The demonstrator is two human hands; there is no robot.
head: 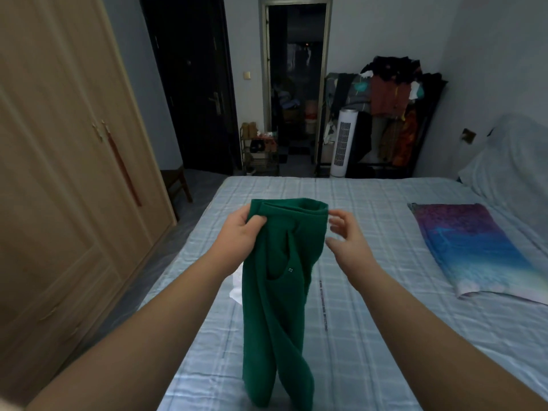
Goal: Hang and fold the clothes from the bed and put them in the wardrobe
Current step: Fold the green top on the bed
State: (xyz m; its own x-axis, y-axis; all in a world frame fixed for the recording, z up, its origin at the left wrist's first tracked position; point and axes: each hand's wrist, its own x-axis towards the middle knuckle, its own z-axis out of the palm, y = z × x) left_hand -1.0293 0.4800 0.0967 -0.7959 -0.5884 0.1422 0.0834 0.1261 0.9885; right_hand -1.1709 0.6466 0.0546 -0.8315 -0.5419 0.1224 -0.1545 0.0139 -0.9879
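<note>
Wardrobe (74, 173): Set along the left of the room, with the doors in view closed. Nothing can be put inside until a door is opened, which is judged to need a free hand.
Bed (385, 307): Covered by a pale blue checked sheet and used as the working surface. The sheet is rumpled in places, so a fold pressed onto it could be set crooked.
Clothes rack (391, 93): Heavily laden, against the far wall, well apart from the work.
Purple-blue cloth (468, 247): Laid flat on the right of the bed, well apart from both hands.
Green garment (281, 292): Held up above the bed by its waistband, with the hanging lengths twisted round each other. If it is laid down unstraightened, the twist is likely to be folded in.
Left hand (240, 235): Curled round the left end of the waistband, which is pinched between thumb and fingers. The whole weight is carried here, so a loosened pinch would drop the garment in a heap.
Right hand (347, 238): Spread and relaxed just beside the right end of the waistband, with nothing gripped. Contact cannot be told.
White cloth (236, 289): Partly hidden behind the garment, and could be caught up in a fold.
</note>
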